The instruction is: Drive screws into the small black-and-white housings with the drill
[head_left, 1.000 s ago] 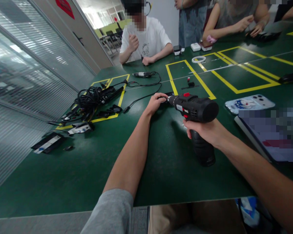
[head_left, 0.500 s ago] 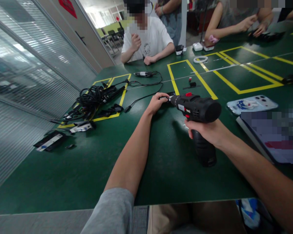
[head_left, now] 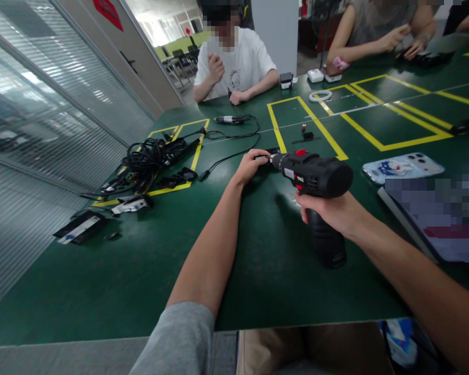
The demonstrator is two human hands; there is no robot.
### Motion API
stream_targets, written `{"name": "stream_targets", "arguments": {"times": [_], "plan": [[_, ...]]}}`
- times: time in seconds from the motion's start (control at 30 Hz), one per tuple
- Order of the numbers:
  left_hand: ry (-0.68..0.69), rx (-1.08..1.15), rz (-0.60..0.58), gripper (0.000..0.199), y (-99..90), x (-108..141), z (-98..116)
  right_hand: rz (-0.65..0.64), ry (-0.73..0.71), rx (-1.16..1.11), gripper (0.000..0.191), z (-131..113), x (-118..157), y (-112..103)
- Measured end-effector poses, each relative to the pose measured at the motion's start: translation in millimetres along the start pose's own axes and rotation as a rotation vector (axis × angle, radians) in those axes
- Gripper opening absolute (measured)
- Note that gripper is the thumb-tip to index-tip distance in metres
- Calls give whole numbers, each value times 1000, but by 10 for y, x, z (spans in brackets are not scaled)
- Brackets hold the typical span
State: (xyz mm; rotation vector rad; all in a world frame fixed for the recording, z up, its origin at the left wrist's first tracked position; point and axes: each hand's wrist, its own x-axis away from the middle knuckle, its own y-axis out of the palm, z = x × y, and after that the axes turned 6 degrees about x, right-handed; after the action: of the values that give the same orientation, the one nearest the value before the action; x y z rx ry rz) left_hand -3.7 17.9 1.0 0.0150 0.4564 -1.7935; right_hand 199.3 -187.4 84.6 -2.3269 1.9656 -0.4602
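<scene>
The right hand (head_left: pixel 324 208) grips the drill (head_left: pixel 312 174) by its handle, in the near middle of the table (head_left: pixel 281 271), its tip pointing left at the left hand (head_left: pixel 252 165). The left hand holds a small dark part (head_left: pixel 262 160) at the drill's tip, mostly hidden by the fingers. To the left lies a heap of cables (head_left: pixel 146 159); to the right, a phone (head_left: pixel 402 167). At the far side sits a person in a white shirt (head_left: pixel 238 67).

Cable pile (head_left: pixel 146 159) on table (head_left: pixel 121 291) at left, flat pack (head_left: pixel 80 228) in front of it, drill (head_left: pixel 316 174) right of pile, phone (head_left: pixel 402 167) further right, behind probably a laptop (head_left: pixel 433 224).
</scene>
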Motion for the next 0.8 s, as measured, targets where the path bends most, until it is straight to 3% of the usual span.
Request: {"name": "stream_targets", "arguments": {"times": [0.33, 0.53, 0.8], "plan": [[45, -26, -7, 24, -3, -12, -52, -10, -14, -103, 7, -47, 19, 1], [101, -105, 6, 23, -10, 3, -61, -9, 74, -179, 13, -108, 121, -27], [101, -95, -18, 23, -32, -9, -70, -11, 146, -111, 16, -138, 157, -37]]}}
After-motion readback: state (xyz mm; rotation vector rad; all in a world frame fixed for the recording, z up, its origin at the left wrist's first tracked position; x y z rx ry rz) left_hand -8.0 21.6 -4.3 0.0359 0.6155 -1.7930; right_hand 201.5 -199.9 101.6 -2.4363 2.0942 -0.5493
